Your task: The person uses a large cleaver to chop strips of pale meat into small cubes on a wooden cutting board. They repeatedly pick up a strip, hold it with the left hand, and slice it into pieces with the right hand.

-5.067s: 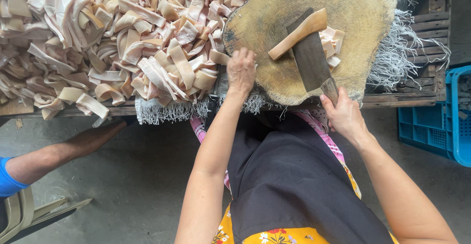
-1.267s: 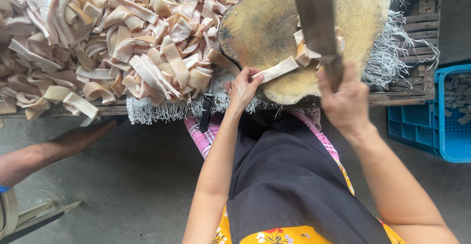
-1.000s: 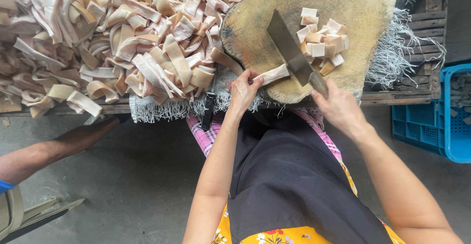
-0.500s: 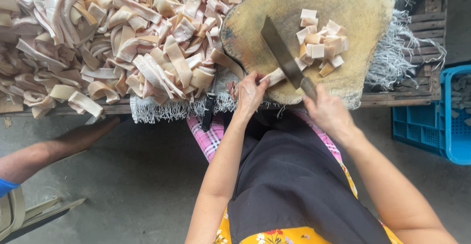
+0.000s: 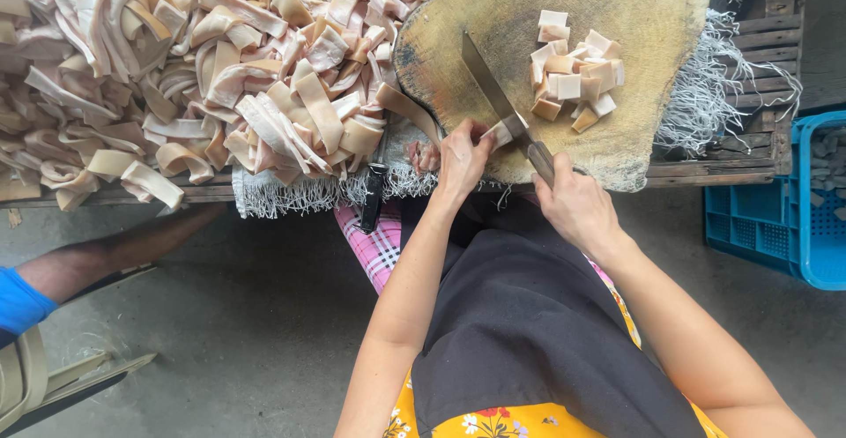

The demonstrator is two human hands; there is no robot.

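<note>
My right hand [image 5: 575, 207] grips the handle of a cleaver [image 5: 493, 94], whose blade rests edge-down on a round wooden chopping block [image 5: 652, 121]. My left hand [image 5: 462, 156] pinches the short end of a pale strip [image 5: 499, 132] against the blade at the block's near edge. A small pile of cut square pieces [image 5: 571, 71] lies on the block to the right of the blade. Another long strip [image 5: 407, 108] hangs over the block's left rim.
A big heap of pale, curled strips [image 5: 203, 77] covers the wooden table left of the block. A blue plastic crate [image 5: 775, 218] stands on the floor at right. Another person's leg [image 5: 106, 257] and sandal show at lower left. A dark-handled tool [image 5: 374, 196] hangs at the table edge.
The cleaver was raised and came down several times; cut squares now lie on the block. The strip under my left hand has become much shorter, and the blade sits closer to my fingers.
</note>
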